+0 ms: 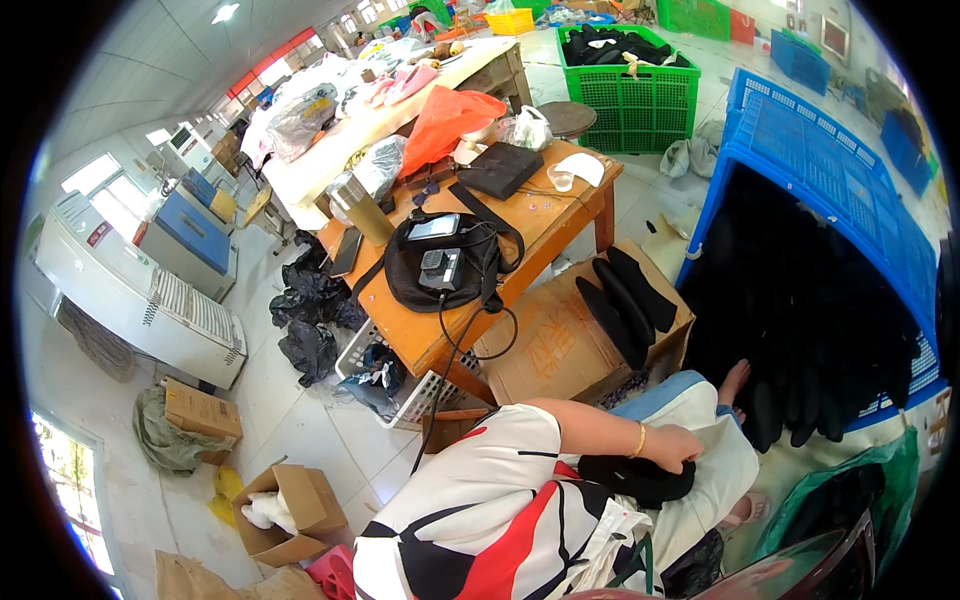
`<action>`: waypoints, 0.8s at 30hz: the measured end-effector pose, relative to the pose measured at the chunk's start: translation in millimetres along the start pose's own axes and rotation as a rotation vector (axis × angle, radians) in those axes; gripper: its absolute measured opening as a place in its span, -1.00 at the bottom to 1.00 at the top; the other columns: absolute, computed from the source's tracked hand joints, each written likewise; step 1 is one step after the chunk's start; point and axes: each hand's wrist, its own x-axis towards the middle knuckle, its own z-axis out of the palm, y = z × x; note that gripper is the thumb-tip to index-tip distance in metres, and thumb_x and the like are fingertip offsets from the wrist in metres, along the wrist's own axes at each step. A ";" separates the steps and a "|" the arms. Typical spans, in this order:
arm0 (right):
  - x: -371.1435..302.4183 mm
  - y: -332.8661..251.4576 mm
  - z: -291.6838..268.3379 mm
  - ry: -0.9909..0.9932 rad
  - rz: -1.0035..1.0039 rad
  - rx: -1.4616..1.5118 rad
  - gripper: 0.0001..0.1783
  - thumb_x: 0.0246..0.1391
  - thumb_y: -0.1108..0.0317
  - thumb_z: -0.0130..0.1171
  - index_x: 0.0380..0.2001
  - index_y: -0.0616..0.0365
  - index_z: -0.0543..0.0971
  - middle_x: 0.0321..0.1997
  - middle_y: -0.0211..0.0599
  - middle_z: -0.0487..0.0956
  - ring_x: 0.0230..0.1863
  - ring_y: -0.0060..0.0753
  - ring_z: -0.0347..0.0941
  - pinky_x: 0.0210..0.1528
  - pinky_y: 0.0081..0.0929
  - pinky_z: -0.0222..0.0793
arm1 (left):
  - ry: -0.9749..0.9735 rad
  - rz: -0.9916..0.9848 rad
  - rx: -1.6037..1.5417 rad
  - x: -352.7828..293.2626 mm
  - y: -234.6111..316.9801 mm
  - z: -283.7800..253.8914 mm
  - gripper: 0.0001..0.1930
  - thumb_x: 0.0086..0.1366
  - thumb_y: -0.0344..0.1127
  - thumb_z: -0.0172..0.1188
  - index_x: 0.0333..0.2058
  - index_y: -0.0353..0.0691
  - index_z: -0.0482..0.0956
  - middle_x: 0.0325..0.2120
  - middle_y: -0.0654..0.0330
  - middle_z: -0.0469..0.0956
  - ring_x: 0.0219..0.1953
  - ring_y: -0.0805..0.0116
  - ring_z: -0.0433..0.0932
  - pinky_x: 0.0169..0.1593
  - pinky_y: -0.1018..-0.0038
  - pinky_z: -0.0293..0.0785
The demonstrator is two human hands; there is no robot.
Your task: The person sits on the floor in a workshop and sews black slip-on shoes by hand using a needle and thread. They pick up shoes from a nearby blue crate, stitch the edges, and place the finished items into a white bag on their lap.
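Note:
My left hand (675, 450), with a gold bracelet at the wrist, is over my lap with its fingers curled in. It grips the edge of a dark, rounded black cloth piece (635, 482) lying across my light trousers. My right hand is not in view. Beyond my knees a bit of bare skin (736, 380) shows beside a denim cuff; it looks like a foot. Next to it, a tipped blue plastic crate (810, 140) holds a heap of long black pieces (800, 290). More long black pieces (625, 305) lie on a cardboard carton (540, 350) ahead of me.
A wooden table (570, 215) carries a black bag (430, 270), a device with a cable, a flask (362, 208) and a white cap. Behind it stands a green crate (630, 105). Black plastic bags and a white basket (430, 395) sit beneath. An open carton (300, 510) is at lower left.

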 end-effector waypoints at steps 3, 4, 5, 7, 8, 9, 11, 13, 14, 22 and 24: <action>-3.6 2.1 2.4 -0.041 0.028 0.021 -0.91 0.28 0.48 -0.02 -0.17 0.19 0.36 -0.49 -0.18 0.40 -0.52 -0.43 0.27 -0.52 -0.54 0.28 | 0.140 0.109 0.041 3.1 27.1 -15.4 -0.75 -0.04 -0.16 0.31 -0.53 -0.21 0.53 -0.53 0.07 0.57 -0.38 -0.03 0.56 -0.33 0.13 0.43; -5.0 2.7 -0.3 -0.080 0.047 0.014 -0.91 0.25 0.46 0.02 -0.22 0.21 0.37 -0.49 -0.14 0.43 -0.52 -0.39 0.31 -0.53 -0.51 0.31 | 0.053 0.048 0.129 3.8 41.7 -21.6 -0.73 -0.05 -0.12 0.30 -0.54 -0.22 0.56 -0.54 0.05 0.57 -0.40 -0.05 0.56 -0.34 0.12 0.44; -3.3 4.0 -5.5 -0.119 0.062 0.021 -0.90 0.23 0.45 0.06 -0.26 0.24 0.39 -0.48 -0.11 0.45 -0.53 -0.35 0.36 -0.53 -0.47 0.35 | -0.043 0.001 0.213 6.0 61.3 -25.2 -0.70 -0.06 -0.08 0.30 -0.56 -0.23 0.59 -0.56 0.03 0.58 -0.42 -0.06 0.56 -0.34 0.12 0.45; 0.8 11.5 -15.4 -0.196 0.117 0.056 -0.85 0.17 0.42 0.14 -0.35 0.28 0.41 -0.48 -0.04 0.50 -0.54 -0.28 0.45 -0.55 -0.41 0.42 | -0.173 0.032 0.284 3.8 65.1 -28.4 -0.66 -0.08 -0.04 0.28 -0.56 -0.25 0.65 -0.58 -0.01 0.58 -0.46 -0.08 0.57 -0.36 0.10 0.47; -1.9 14.9 -17.8 -0.212 0.153 0.046 -0.82 0.14 0.41 0.18 -0.39 0.31 0.43 -0.48 0.00 0.53 -0.54 -0.24 0.50 -0.55 -0.37 0.46 | -0.228 0.136 0.243 2.1 55.8 -17.8 -0.65 -0.11 -0.03 0.27 -0.54 -0.25 0.67 -0.60 -0.04 0.58 -0.47 -0.09 0.58 -0.37 0.10 0.48; -2.7 21.0 -19.0 -0.246 0.197 0.046 -0.78 0.12 0.39 0.22 -0.43 0.33 0.44 -0.48 0.04 0.55 -0.55 -0.21 0.54 -0.56 -0.34 0.50 | -0.274 0.025 0.198 0.9 45.4 -13.3 -0.68 -0.16 -0.08 0.28 -0.55 -0.24 0.67 -0.60 -0.05 0.58 -0.48 -0.09 0.58 -0.38 0.09 0.47; 9.0 26.9 -0.2 -0.363 0.216 -0.021 -0.76 0.10 0.45 0.22 -0.59 0.29 0.46 -0.67 -0.20 0.51 -0.71 -0.44 0.44 -0.67 -0.55 0.34 | -0.336 -0.225 0.034 1.2 20.7 7.1 -0.73 -0.11 -0.15 0.26 -0.56 -0.26 0.65 -0.59 0.00 0.62 -0.56 0.10 0.58 -0.45 0.22 0.48; 11.8 39.6 -16.2 -0.462 0.507 -0.044 -0.78 0.12 0.39 0.23 -0.53 0.33 0.57 -0.54 -0.25 0.62 -0.52 -0.52 0.54 -0.39 -0.54 0.47 | -0.564 -0.663 -0.730 4.8 12.4 -8.3 -0.78 0.11 -0.16 0.26 -0.53 -0.19 0.61 -0.55 0.22 0.66 -0.63 0.50 0.52 -0.57 0.54 0.40; 19.8 60.4 -21.0 -0.396 0.389 -0.382 -0.71 0.09 0.29 0.29 -0.58 0.25 0.54 -0.59 -0.27 0.58 -0.58 -0.45 0.50 -0.49 -0.51 0.40 | -0.364 -0.705 -0.817 -7.9 25.7 -21.6 -0.81 0.15 -0.20 0.24 -0.47 -0.20 0.57 -0.49 0.19 0.67 -0.71 0.50 0.42 -0.64 0.56 0.30; 62.3 158.3 -25.0 -0.102 0.102 -1.007 -0.93 0.07 0.38 0.20 -0.39 0.13 0.56 -0.41 -0.19 0.50 -0.39 -0.13 0.49 -0.34 -0.34 0.40 | -0.305 -0.609 -0.565 -4.4 16.0 -31.7 -0.83 0.31 -0.25 0.20 -0.42 -0.18 0.52 -0.66 0.36 0.48 -0.73 0.64 0.31 -0.67 0.66 0.16; 70.8 168.1 -18.8 -0.127 0.052 -1.154 -0.94 0.06 0.37 0.18 -0.38 0.10 0.55 -0.43 -0.19 0.49 -0.38 -0.13 0.50 -0.35 -0.31 0.40 | -0.283 -0.467 -0.345 -9.8 12.2 -29.5 -0.84 0.30 -0.26 0.21 -0.40 -0.21 0.52 -0.65 0.35 0.49 -0.70 0.65 0.32 -0.64 0.66 0.19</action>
